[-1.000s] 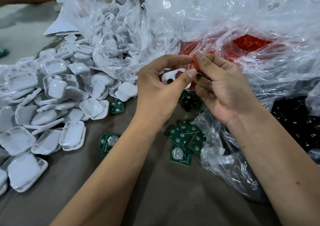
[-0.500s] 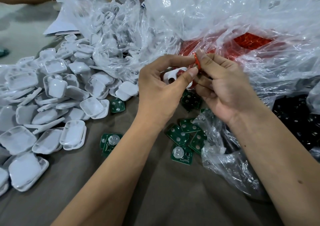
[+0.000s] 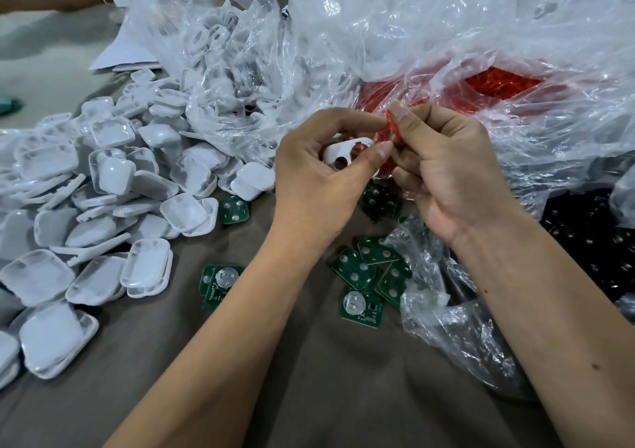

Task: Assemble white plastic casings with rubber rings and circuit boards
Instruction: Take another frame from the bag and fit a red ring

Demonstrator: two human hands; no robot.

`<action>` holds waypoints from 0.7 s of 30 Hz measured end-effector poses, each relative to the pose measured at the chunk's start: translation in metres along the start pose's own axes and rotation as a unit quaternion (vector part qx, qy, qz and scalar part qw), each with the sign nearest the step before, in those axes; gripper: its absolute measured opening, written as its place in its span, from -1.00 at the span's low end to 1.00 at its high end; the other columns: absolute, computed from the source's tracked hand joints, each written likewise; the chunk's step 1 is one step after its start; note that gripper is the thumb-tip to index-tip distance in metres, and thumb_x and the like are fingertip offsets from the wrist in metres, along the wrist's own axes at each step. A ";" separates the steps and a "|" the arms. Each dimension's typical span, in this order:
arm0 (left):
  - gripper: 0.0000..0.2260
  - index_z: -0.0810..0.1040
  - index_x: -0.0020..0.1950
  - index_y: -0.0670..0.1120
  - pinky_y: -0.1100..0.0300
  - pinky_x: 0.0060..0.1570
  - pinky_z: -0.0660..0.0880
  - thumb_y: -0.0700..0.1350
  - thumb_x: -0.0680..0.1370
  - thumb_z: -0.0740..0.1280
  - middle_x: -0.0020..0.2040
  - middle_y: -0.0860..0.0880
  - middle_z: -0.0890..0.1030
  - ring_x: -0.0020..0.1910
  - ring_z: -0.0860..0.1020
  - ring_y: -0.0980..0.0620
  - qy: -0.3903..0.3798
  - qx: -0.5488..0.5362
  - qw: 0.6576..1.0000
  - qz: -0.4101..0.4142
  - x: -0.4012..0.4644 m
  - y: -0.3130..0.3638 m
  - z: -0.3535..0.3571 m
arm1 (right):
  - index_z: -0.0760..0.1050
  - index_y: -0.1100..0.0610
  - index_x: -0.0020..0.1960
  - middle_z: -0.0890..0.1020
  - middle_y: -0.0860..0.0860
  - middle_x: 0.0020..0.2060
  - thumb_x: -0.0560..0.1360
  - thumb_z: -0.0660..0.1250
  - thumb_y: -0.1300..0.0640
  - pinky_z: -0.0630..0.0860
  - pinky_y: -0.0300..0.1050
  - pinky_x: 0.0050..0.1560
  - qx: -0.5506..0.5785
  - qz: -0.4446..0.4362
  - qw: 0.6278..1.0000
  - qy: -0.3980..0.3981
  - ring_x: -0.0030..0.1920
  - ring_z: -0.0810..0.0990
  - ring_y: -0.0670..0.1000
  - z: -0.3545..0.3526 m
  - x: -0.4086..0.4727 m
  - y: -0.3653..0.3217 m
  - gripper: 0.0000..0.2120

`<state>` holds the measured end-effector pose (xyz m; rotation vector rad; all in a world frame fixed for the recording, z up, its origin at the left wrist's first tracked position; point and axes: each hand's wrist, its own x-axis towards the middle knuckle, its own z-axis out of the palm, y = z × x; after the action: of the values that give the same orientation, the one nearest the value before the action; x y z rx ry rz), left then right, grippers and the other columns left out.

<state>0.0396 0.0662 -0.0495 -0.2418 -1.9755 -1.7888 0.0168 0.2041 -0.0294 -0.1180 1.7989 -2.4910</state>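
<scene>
Left hand (image 3: 319,186) half-hiding white casing (image 3: 343,153)

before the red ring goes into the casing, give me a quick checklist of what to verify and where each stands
1. White casing held in left hand: ok.
2. Red rubber ring pinched by right hand: ok.
3. Ring seated in casing: not ok, it is above the casing.
4. Casing holes unobstructed: cannot tell, thumb covers part.
5. Circuit boards close by on the table: ok.
6. Ring untwisted: cannot tell, fingers hide most of it.
</scene>
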 end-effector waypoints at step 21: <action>-0.59 0.48 -0.18 -0.17 0.22 -0.56 0.33 0.08 0.72 0.17 -0.50 0.00 0.48 -0.53 0.45 0.03 0.062 -0.035 0.962 -0.263 0.007 -0.006 -0.003 | 0.51 0.12 -0.13 0.57 0.04 -0.38 0.67 0.33 0.19 0.19 -0.27 -0.56 -0.066 0.028 0.997 0.013 -0.49 0.25 -0.08 -0.003 0.003 0.003 -0.80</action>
<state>0.0317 0.0614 -0.0516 0.4060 -2.0104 -2.1289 0.0135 0.2056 -0.0328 -0.0428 1.9476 -2.3466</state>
